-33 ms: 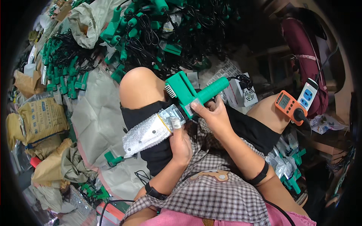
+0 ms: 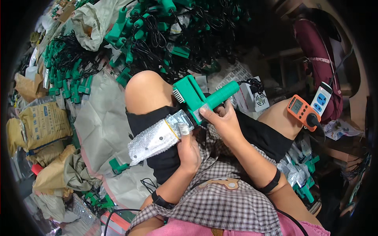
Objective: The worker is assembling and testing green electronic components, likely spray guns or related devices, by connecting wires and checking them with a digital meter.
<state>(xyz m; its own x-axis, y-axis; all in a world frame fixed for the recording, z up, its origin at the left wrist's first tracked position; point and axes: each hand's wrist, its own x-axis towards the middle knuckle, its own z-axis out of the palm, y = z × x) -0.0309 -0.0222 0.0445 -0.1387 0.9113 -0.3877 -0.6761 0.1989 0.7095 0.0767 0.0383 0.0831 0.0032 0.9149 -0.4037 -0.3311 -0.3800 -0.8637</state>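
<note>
Over the person's lap, the right hand [image 2: 222, 120] grips a green pistol-shaped tool [image 2: 201, 98] by its handle, steadying it. The left hand [image 2: 189, 151] has its fingers closed around the tool's bubble-wrapped metal blade [image 2: 157, 139], apparently fitting the wrap. Heaped green tools [image 2: 157, 27] lie on the floor beyond.

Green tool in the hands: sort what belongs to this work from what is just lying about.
In hand:
- green tool, gripped by the right hand
- its bubble-wrapped blade, held by the left hand

Lying about:
- pile of green tools
- orange meter
- power strip
- brown sacks
- grey sheet
</note>
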